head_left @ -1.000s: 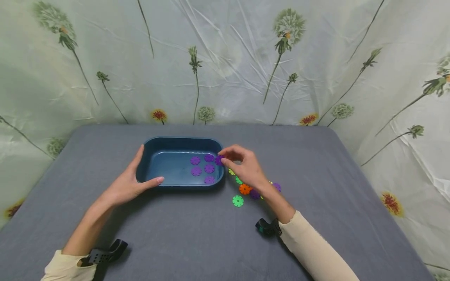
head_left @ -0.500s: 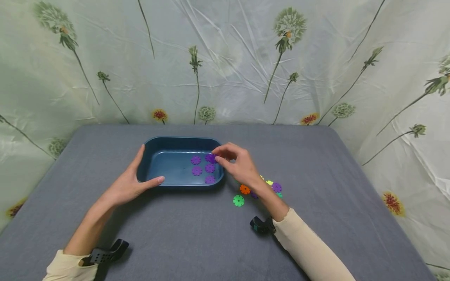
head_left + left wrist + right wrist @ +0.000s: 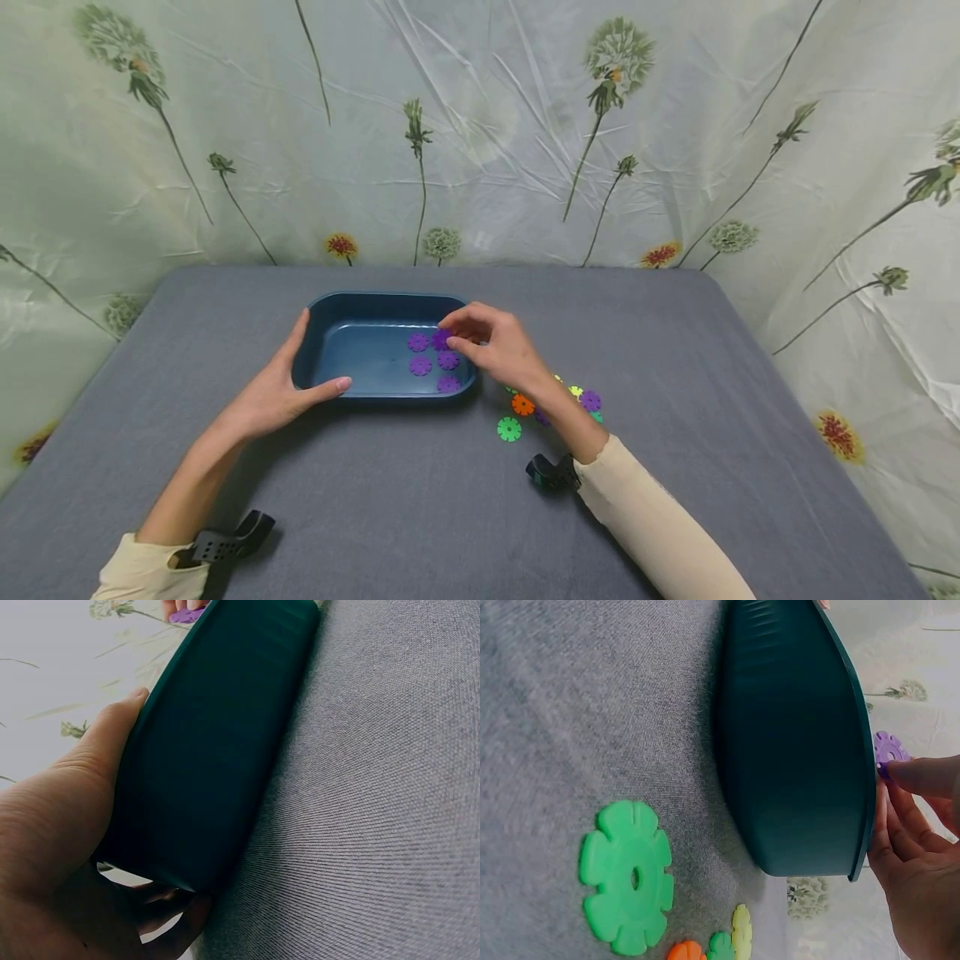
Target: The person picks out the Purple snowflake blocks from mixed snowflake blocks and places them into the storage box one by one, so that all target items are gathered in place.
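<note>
A dark blue oval-cornered plastic basin (image 3: 360, 358) stands on the table. My left hand (image 3: 266, 396) grips its left end, thumb over the front rim and fingers around the side. Over the basin's right part, my right hand (image 3: 498, 346) pinches a purple notched disc (image 3: 890, 750) between thumb and fingers; it shows above the rim in the right wrist view. Several other purple notched discs (image 3: 420, 366) lie on the basin floor, near its right end. Below my right wrist on the cloth is a loose group with an orange disc (image 3: 522, 405) and a green disc (image 3: 509, 429).
Grey cloth (image 3: 390, 500) covers the table. Purple (image 3: 591, 401) and yellow (image 3: 575, 391) discs lie partly behind my right forearm. A curtain with dandelion prints (image 3: 495, 150) hangs behind the table's far edge. A black wrist camera (image 3: 551, 472) hangs below my right wrist.
My right hand has moved left with the purple disc, from the basin's right rim to above the discs inside. My left hand has stayed on the basin.
</note>
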Available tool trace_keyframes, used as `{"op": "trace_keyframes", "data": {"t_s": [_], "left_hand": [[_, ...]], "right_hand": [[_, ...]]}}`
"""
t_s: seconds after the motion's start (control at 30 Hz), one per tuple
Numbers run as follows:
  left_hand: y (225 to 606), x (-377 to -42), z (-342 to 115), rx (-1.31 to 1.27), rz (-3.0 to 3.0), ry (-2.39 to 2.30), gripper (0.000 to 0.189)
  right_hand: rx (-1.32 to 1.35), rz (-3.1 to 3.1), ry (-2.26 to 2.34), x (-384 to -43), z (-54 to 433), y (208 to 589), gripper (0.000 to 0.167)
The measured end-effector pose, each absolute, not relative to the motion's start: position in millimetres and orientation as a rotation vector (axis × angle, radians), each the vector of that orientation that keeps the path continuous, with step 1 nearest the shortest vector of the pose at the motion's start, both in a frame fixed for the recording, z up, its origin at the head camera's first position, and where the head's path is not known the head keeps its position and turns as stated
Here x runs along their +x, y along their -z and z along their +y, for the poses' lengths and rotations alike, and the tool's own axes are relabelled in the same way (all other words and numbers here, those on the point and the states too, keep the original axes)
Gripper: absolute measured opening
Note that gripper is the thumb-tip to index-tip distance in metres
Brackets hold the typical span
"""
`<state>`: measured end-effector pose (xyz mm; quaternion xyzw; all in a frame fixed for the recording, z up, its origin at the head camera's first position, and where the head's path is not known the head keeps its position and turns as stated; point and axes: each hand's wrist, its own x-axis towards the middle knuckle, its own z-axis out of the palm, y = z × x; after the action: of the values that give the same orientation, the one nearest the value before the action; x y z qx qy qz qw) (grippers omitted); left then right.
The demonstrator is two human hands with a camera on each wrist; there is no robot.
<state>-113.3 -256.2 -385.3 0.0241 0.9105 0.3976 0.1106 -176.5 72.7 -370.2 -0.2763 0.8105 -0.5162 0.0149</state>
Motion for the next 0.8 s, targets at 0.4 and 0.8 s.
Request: {"op": "trace_keyframes", "data": {"t_s": [0.4, 0.8], "left_hand": [[385.5, -112.9, -255.0, 0.057, 2.672, -1.156, 0.125], [385.6, -115.0, -255.8, 0.053, 2.677, -1.155, 0.124]], "right_hand": [[-0.904, 2.472, 1.440, -179.8, 59.9, 367.8, 0.020], [-0.904, 2.498, 1.179, -183.5, 49.4, 361.2, 0.022]]}}
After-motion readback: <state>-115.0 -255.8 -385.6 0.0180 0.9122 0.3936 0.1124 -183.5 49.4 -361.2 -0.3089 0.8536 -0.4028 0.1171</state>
